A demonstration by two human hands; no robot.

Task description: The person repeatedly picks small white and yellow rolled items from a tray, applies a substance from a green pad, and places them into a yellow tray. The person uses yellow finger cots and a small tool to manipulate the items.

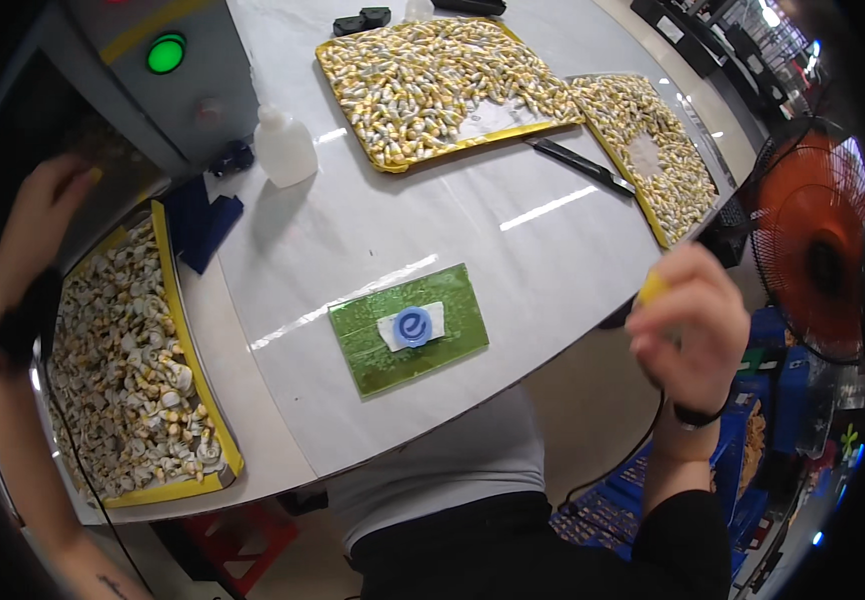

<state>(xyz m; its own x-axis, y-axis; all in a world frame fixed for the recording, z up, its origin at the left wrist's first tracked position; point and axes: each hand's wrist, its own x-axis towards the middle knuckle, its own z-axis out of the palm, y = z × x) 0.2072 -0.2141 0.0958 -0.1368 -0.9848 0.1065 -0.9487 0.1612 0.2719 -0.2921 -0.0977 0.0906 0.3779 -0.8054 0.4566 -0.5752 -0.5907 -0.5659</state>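
My left hand (45, 215) is raised beside the grey machine at the far left, fingers bent together with a bit of yellow at a fingertip. What it holds, if anything, is too dark to make out. On the right, my right hand (691, 325) hovers off the table edge, its fingers curled in and slightly blurred. A yellow bit (653, 289) shows at its fingertips; whether it is a finger cover or a small part I cannot tell. Between the hands, a green rectangular plate (410, 375) lies on the table, bearing a white patch and a round blue piece (414, 326).
Yellow-edged trays of small white-and-yellow pieces stand at left (228, 448), back (393, 166) and right (643, 215). A clear squeeze bottle (286, 150), dark blue blocks (211, 232) and a black bar (581, 166) lie around. The machine (143, 90) has a lit green button; an orange fan (815, 240) stands right.
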